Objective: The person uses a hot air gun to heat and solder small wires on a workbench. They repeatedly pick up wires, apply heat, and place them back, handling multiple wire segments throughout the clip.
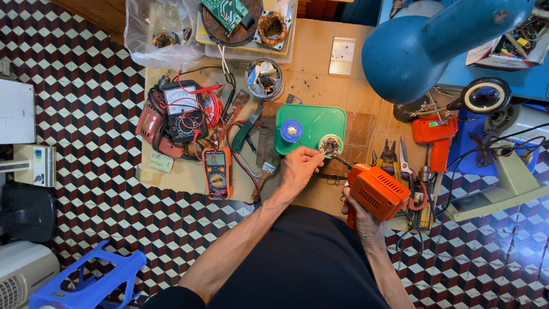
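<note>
1. Solder gun (374,191), orange, held in right hand (366,224); grip clenched round its handle at the near edge of the worktop (320,43), body tilted, tip pointing up-left toward a small round tin (330,145).
2. Tip reaching the tin's rim; exact contact too small to tell.
3. Left hand (297,167) just left of the tin, fingers pinched together on something thin, perhaps a wire; object too small to identify. Fingertips nearly touching the tin.
4. Tin resting on the right front corner of a green lid (311,123), beside a blue solder spool (291,131) lying on the same lid.
5. Gun lying right of and nearer than the left hand, with the tin between the two grips.
6. Second orange gun (436,137) further right, untouched, well apart from both hands.
7. Pliers and cutters (392,155) lying between the two guns.
8. Orange multimeter (217,171) left of the left hand, near the worktop's front edge; black analogue meter (183,110) with red leads behind it.
9. Metal can (264,79) of small parts behind the green lid.
10. Blue lamp shade (412,54) hanging over the right side, a magnifier (486,95) below it.
11. Blue stool (94,280) on the chequered floor at lower left.
</note>
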